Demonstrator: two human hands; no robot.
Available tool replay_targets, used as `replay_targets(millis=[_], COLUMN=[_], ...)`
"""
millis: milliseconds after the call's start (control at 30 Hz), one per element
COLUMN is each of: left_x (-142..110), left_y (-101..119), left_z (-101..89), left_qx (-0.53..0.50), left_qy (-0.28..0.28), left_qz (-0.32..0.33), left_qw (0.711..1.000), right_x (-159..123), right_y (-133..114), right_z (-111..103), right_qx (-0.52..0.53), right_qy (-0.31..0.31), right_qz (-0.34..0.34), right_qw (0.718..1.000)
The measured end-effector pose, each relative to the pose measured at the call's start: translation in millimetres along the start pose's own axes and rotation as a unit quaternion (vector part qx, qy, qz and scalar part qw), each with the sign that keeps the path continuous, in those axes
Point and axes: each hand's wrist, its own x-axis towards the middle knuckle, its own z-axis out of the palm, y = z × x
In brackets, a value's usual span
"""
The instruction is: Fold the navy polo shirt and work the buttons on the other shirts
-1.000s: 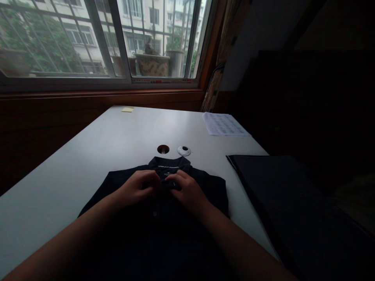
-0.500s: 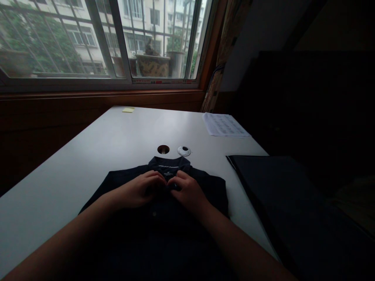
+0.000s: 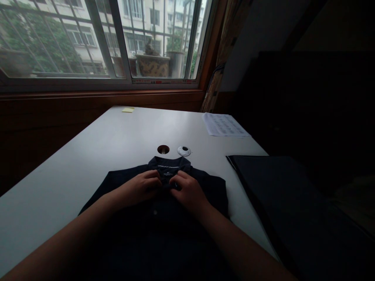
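A dark collared shirt (image 3: 213, 191) lies spread on the white table, its collar (image 3: 184, 162) pointing away from me. The label inside the neck shows between my hands. My left hand (image 3: 146, 185) is closed on the left front edge of the shirt just below the collar. My right hand (image 3: 189, 191) pinches the right front edge at the same height, with a small light spot by its fingers. A button (image 3: 155, 212) shows on the shirt front below my left hand. The lower part of the shirt is lost in shadow.
On the white table (image 3: 88, 156) are a round cable hole (image 3: 163, 149) and a loose round cover (image 3: 184, 151) beyond the collar. Printed sheets (image 3: 225, 125) lie at the far right, a yellow sticky note (image 3: 128, 110) at the far left. Dark folded cloth (image 3: 269, 187) covers the right edge.
My left hand has drawn slightly to the left, so a gap has opened between the two hands and more of the neck label shows. My right hand has barely moved.
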Motion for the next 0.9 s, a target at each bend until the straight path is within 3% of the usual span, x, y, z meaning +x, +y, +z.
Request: replay_targets(millis=[467,900], left_x=[-2,0], left_y=[-2,3], left_z=[-2.9,0.0], left_qx=[-0.065,-0.034], left_qy=[0.066,0.119], left_qz=[-0.049,-0.042], left_qw=[0.994,0.991], right_x=[0,-3], right_y=[-1,-13], right_z=[1,0], right_qx=[-0.017,-0.230], right_qy=[-0.006,-0.101], right_qz=[-0.015,-0.109], right_qw=[1.000,0.962])
